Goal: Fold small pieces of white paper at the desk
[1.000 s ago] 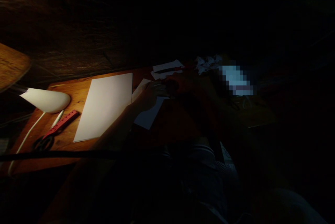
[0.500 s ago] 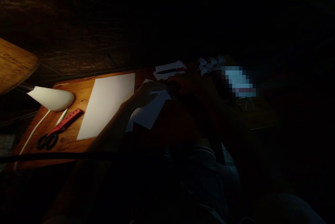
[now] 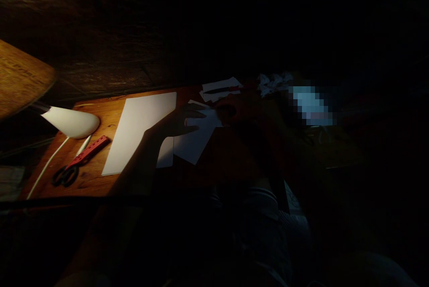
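My left hand point(image 3: 179, 120) lies over a white paper piece point(image 3: 197, 141), its fingers stretched out and apart on the paper. At the paper's right edge, my right hand point(image 3: 233, 107) is in deep shadow with its fingers curled; whatever they hold is too dark to make out. Left of the hands lies a large white sheet or stack of paper point(image 3: 134, 130), partly covered by my left forearm. Just beyond my right hand, smaller paper pieces point(image 3: 219, 85) lie with a dark-bladed knife point(image 3: 224, 90) across them.
On the left of the wooden table point(image 3: 90, 184) stand a white lamp base point(image 3: 72, 121) with a cord and a pair of scissors point(image 3: 80, 157) with a red blade cover. Crumpled paper point(image 3: 273, 83) and a blurred bright rectangle point(image 3: 311, 104) are at the right.
My left hand has shifted slightly left and its fingers have spread apart on the paper. My right hand stays at the paper's right edge. The whole view has moved a little.
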`<state>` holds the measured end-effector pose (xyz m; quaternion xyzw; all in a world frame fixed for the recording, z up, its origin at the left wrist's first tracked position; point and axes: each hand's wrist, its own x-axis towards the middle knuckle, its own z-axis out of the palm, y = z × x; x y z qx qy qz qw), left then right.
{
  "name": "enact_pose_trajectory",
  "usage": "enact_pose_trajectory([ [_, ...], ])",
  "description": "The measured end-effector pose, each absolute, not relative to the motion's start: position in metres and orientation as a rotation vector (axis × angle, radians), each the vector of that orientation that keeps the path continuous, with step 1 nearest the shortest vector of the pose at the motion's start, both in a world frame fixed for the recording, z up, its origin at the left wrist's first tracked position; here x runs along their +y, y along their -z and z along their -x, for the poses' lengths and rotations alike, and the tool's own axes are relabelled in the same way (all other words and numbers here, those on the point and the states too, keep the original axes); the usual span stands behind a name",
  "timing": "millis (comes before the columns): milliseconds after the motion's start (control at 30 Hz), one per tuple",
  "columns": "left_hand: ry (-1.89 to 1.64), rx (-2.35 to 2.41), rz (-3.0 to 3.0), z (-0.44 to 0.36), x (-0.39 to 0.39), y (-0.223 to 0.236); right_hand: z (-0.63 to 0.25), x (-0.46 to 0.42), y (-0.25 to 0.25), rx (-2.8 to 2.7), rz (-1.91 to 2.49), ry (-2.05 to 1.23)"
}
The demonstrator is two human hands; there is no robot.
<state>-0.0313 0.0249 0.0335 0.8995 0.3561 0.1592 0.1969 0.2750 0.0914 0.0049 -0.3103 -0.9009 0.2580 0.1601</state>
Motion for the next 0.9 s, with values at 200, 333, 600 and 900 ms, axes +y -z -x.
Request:
enact_pose_trajectory([
  [200,-0.420,1.021,-2.568,0.0312,0.0219,-0.0317,-0.2759,0.0931,-0.0046,-2.589,0.890,-0.749],
  [333,-0.401,1.039,-2.557,0.0317,0.0218,-0.0306,-0.2770,0.0966,-0.0004,-2.580,0.857,-0.751],
  [600,-0.407,1.031,-2.531,0.0310,0.0206,-0.0305,-0.2756,0.0937,-0.0053,-2.590,0.854,-0.733],
  [900,-0.378,1.071,-2.552,0.0295,0.0185,-0.0318,-0.2769,0.0945,-0.0047,-2.584,0.839,-0.745],
])
